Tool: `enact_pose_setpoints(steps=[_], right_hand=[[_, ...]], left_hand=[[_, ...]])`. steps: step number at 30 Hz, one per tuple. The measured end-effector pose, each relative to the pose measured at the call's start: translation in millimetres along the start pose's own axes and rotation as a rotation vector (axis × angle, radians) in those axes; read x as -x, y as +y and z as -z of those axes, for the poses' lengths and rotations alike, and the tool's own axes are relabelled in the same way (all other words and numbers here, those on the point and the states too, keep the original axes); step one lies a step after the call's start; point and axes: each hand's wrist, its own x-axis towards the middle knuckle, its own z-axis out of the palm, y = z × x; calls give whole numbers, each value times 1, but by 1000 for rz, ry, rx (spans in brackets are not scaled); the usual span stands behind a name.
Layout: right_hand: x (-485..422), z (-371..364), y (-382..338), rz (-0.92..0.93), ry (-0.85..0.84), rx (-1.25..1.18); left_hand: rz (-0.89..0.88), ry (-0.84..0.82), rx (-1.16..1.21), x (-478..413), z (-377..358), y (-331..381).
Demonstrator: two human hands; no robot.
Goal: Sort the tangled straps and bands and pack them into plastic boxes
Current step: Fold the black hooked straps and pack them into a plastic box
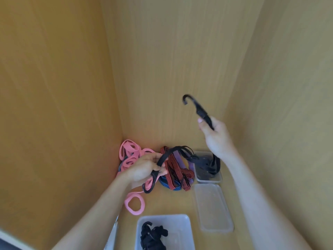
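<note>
While the right hand (216, 134) clamps the black strap (173, 150) just below its hook (191, 97), above the far box (209, 180), the left hand (144, 168) pinches its other end left of that box; the strap's length sags between them into the box, nearer the right hand.

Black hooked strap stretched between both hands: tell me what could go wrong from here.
1. The black hooked elastic strap appears to trail from the right hand down into the far clear plastic box, among other black straps; lifting could drag those out or tip the box.
2. Near the left hand, it arches over the red-and-black striped straps; pulling may drag them along.
3. Its curved black hook sticks up free above the fingers and could snag.
</note>
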Motion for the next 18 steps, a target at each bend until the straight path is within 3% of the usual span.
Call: enact_pose_setpoints(steps=[9,12,18], right_hand=[[24,-12,-7,-47,-506,84],[27,-10,-13,-48,-685,98],[32,-14,-20,-111,-926,173]], left_hand=[[10,-147,308,-2,-8,2],[42,-288,435,-1,-6,5],[97,-452,378,2,-10,8]])
